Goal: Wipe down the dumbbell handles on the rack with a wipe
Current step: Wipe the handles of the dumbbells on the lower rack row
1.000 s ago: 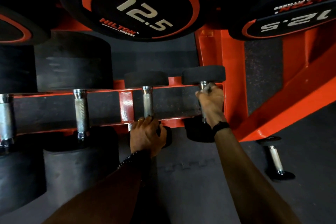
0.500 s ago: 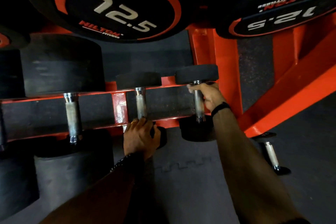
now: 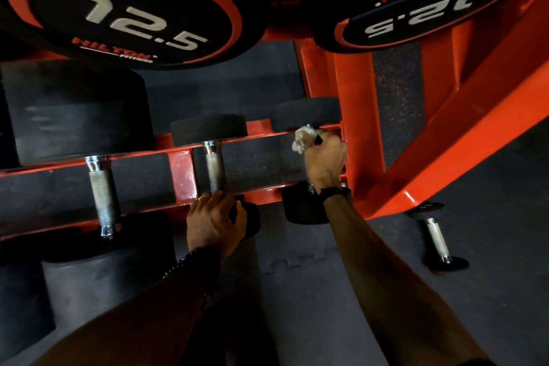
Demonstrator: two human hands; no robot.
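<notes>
the right hand (image 3: 325, 160) has slid back down the end dumbbell's handle, clamping the white wipe (image 3: 302, 138) round it, while the left hand (image 3: 214, 221) grips the neighbouring dumbbell's near head (image 3: 248, 218), which could roll off the rack (image 3: 356, 116) if tugged.

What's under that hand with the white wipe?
The right hand grips the wipe around a small dumbbell's handle. The handle is almost wholly covered; only its black ends show above and below the hand.
</notes>
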